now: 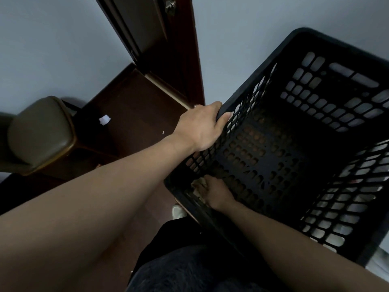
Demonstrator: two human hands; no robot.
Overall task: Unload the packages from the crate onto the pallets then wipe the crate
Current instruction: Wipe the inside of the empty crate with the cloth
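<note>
Crate [311, 35] backed by wall [252, 22]; floor [130, 98] lies between it and chair [40, 133]. Rim gripped by left hand [202, 125]. Cloth [197, 186] clutched in right hand [217, 193], pressed to near inner wall.

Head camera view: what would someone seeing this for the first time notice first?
The black crate with lattice walls fills the right side, and no packages show inside it. The left hand grips its rim near the centre, while the right hand holds a pale cloth against the crate's inside, low in the near corner. An olive-cushioned chair sits at the left edge.
</note>
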